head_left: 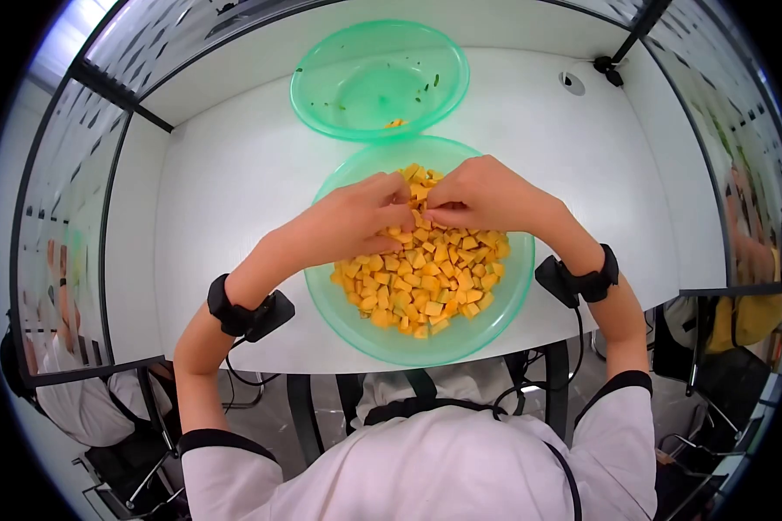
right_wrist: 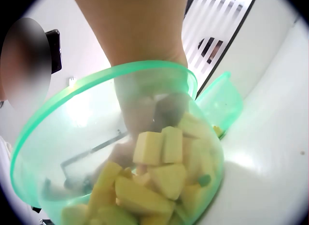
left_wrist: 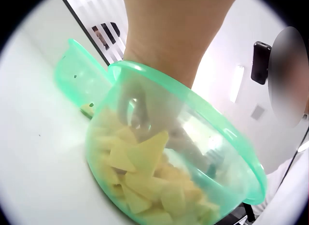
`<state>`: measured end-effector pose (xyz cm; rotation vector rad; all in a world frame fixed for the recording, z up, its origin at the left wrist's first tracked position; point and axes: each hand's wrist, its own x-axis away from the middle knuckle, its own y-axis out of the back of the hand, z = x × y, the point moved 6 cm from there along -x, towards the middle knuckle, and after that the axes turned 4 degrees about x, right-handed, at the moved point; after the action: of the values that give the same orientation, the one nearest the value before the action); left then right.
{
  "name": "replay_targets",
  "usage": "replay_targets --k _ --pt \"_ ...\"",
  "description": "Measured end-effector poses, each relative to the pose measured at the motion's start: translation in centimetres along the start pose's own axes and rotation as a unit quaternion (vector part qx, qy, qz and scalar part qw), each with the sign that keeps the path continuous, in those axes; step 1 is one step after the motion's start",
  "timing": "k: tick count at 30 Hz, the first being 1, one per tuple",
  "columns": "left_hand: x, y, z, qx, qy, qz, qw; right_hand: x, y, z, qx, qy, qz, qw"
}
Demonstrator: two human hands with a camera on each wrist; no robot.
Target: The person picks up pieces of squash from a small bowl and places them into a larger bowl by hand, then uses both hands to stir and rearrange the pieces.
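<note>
A translucent green bowl (head_left: 317,300) holds many orange cubes (head_left: 434,282), some with greenish edges, like diced pumpkin. Over the far half of the heap is my left hand (head_left: 365,213), its fingers bent down among the cubes. My right hand (head_left: 487,200) comes in from the other side, thumb and fingertips drawn together close to the left fingertips. Through the bowl wall in the left wrist view, blurred fingers show behind large chunks (left_wrist: 145,157). Similar chunks (right_wrist: 149,186) partly hide the right fingers in the right wrist view. I cannot tell whether either hand pinches a cube.
Behind the full bowl, a second green bowl (head_left: 308,108) holds a few orange bits (head_left: 396,123) and dark green scraps. Both stand on a white table (head_left: 226,191) with low side panels. A cable hole (head_left: 572,83) lies at the back right. Black wrist cameras (head_left: 252,314) trail cables.
</note>
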<state>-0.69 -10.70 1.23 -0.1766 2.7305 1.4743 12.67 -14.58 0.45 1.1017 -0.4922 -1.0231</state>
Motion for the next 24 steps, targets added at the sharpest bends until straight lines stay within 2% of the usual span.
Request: replay_targets --k 4,10,12,15,17,20,24 --pt "0.2 0.2 -1.4 -0.027 -0.064 -0.048 0.996 0.2 0.1 0.3 -0.053 -0.036 0.025 0.998" --pt "0.5 -0.6 -2.0 0.088 0.090 -0.027 0.992 0.9 -0.9 2.5 -0.132 -0.039 0.074 0.988" --pt "0.5 -0.5 -2.5 0.106 0.089 -0.033 0.990 1.2 -1.4 2.7 -0.130 -0.044 0.085 0.987" --pt "0.2 -0.6 -2.9 0.122 0.098 -0.036 0.987 1.5 -1.7 2.7 -0.149 0.016 0.009 0.989" --pt "0.3 -0.5 -2.6 0.114 0.118 -0.037 0.986 1.7 -1.3 2.7 -0.162 0.033 0.012 0.986" --pt "0.2 -0.5 -2.9 0.039 0.063 -0.032 0.997 1.5 -0.9 2.7 -0.168 0.047 0.006 0.985" --pt "0.4 -1.0 -2.8 0.019 0.017 -0.020 0.999 1.5 -0.5 2.7 -0.185 0.070 -0.033 0.980"
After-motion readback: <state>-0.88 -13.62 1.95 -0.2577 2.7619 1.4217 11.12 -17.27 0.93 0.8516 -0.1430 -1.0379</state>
